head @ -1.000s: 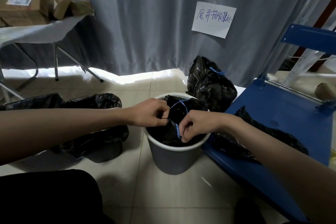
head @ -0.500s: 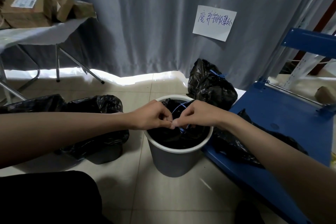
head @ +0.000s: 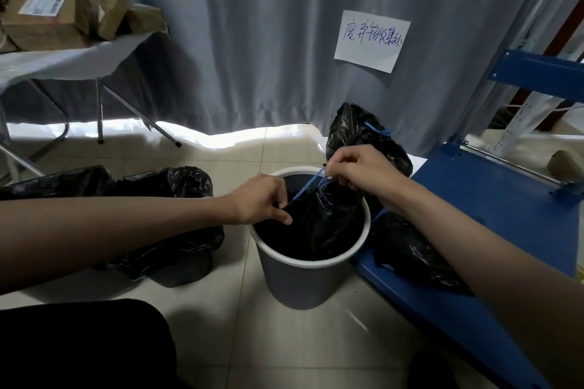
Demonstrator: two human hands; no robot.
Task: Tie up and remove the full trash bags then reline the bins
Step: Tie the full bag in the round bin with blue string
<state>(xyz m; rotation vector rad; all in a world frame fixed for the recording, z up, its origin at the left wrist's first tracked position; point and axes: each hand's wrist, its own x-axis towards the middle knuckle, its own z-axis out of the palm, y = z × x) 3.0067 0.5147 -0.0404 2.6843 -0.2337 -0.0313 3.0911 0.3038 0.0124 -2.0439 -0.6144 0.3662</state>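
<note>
The blue drawstring has been drawn taut between the left hand and right hand, both pinching it, so the black trash bag inside the grey bin is nearly tied.

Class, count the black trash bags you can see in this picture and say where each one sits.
4: one in the white bin, one tied by the curtain, one on the blue cart, one lining the left bin. Others may be hidden.

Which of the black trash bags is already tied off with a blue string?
The black bag behind the bin, against the curtain: a blue knot shows at its neck. The bag in the white bin is mid-tying, both hands on its drawstring.
</note>
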